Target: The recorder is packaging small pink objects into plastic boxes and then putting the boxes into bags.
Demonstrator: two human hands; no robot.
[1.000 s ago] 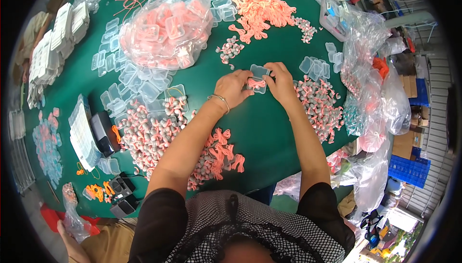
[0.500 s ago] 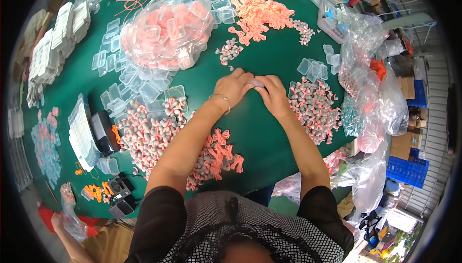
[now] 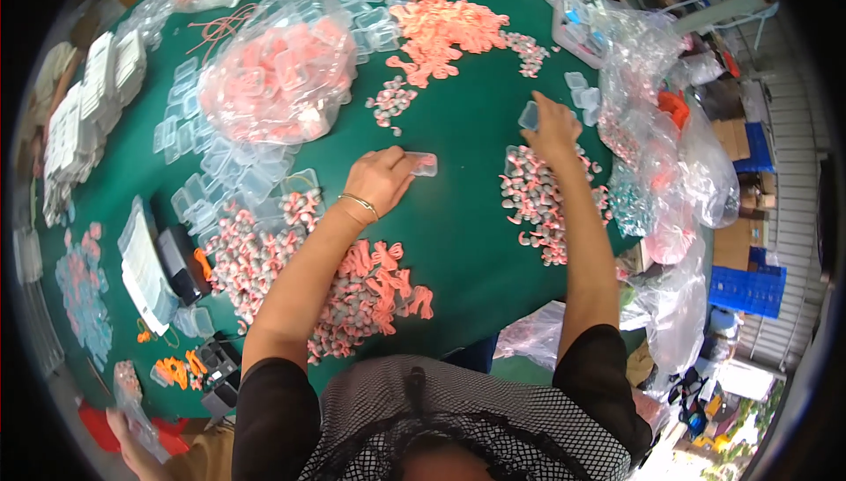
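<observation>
My left hand (image 3: 381,178), with a bracelet at its wrist, is closed on the left end of a small clear plastic box (image 3: 425,164) lying at the table's middle. Something coral-coloured shows inside the box; its covered end is hidden by my fingers. Farther right, my right hand (image 3: 555,131) bends over a group of clear boxes, thumb and forefinger around one clear plastic box (image 3: 529,116). Below that hand spreads a pile of grey-and-coral pieces (image 3: 535,190). A larger pile of such pieces (image 3: 256,247) lies left of my left forearm, beside bundled coral cords (image 3: 388,270).
Coral cord bundles (image 3: 445,27) lie at the back. A big clear bag (image 3: 278,71) of pink-filled boxes stands back left, amid loose clear boxes (image 3: 233,159). White trays (image 3: 92,98) are stacked far left. Plastic bags (image 3: 648,76) crowd the right edge. Another person's hand (image 3: 128,437) shows lower left.
My hands, together before, have parted. The left moved left and down, with a clear box now visible in it; the right moved right and up to the clear boxes. The whole view shifted slightly.
</observation>
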